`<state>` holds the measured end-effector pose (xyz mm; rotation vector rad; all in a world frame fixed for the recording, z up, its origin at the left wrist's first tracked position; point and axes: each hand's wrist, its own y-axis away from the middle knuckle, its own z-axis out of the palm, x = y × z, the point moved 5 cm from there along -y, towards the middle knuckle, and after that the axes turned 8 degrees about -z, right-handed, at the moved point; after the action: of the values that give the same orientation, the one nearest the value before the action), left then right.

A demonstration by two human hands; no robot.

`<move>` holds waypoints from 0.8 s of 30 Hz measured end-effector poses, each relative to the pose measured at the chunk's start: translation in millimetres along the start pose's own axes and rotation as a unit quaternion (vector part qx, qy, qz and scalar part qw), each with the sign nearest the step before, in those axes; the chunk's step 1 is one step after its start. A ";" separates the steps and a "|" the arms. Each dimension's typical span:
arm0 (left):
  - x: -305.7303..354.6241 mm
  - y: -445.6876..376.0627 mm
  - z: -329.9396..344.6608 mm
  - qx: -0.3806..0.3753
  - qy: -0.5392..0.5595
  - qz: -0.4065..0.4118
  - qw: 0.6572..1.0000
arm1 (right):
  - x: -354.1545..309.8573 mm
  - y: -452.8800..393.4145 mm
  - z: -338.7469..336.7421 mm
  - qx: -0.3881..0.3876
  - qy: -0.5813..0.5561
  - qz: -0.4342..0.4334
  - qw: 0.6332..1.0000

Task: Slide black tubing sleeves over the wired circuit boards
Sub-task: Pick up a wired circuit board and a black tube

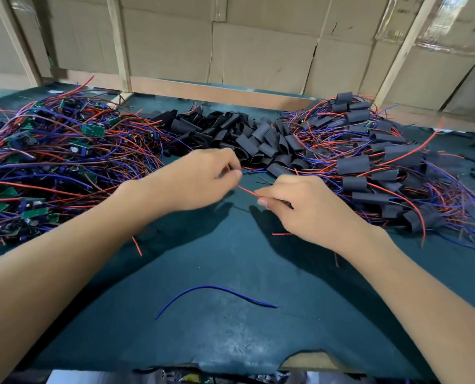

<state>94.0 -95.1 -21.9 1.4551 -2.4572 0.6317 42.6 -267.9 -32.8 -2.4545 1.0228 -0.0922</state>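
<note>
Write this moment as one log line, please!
hands: left, right pinch red wire | boards left | sleeves middle

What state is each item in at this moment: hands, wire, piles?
Left hand: fingers pinched on red wire.
Right hand: fingers pinched on the same wire.
Bare circuit boards: heaped left, unsleeved.
Black sleeves: loose, piled centre.
Sleeved boards: heaped right.
Blue wire: loose on table.
</note>
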 end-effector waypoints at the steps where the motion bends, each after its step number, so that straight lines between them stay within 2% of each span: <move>1: -8.6 -8.6 -3.7 0.008 -0.038 -0.013 0.999 | 1.0 1.1 -1.5 0.010 -0.010 0.005 1.000; 3: -27.5 -27.8 -7.9 0.001 -0.193 -0.029 0.981 | 1.3 1.3 -2.8 0.016 -0.041 0.013 0.999; 5: -38.4 -47.2 -6.0 -0.054 -0.303 0.000 0.952 | -1.0 1.4 -3.6 0.001 -0.067 0.007 0.998; 8: -46.5 -65.1 1.2 -0.136 -0.369 0.033 0.919 | 0.0 4.4 -6.7 -0.051 -0.118 -0.004 0.992; 14: -51.1 -78.5 4.4 -0.149 -0.480 0.057 0.863 | 12.4 13.9 -19.0 -0.206 -0.171 0.037 0.963; 16: -53.6 -80.8 2.7 -0.156 -0.475 0.059 0.864 | 15.2 14.4 -20.4 -0.206 -0.178 0.049 0.961; 20: -54.0 -83.7 -4.8 -0.167 -0.421 0.042 0.891 | 17.1 13.5 -15.2 -0.185 -0.188 0.070 0.962; 24: -49.0 -76.6 -1.3 -0.123 -0.434 0.055 0.891 | 13.2 9.7 -9.0 -0.162 -0.161 0.047 0.972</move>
<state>184.7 -88.3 -20.7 1.7396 -3.0959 -0.4417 43.6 -286.4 -30.7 -2.5821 1.0718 0.5265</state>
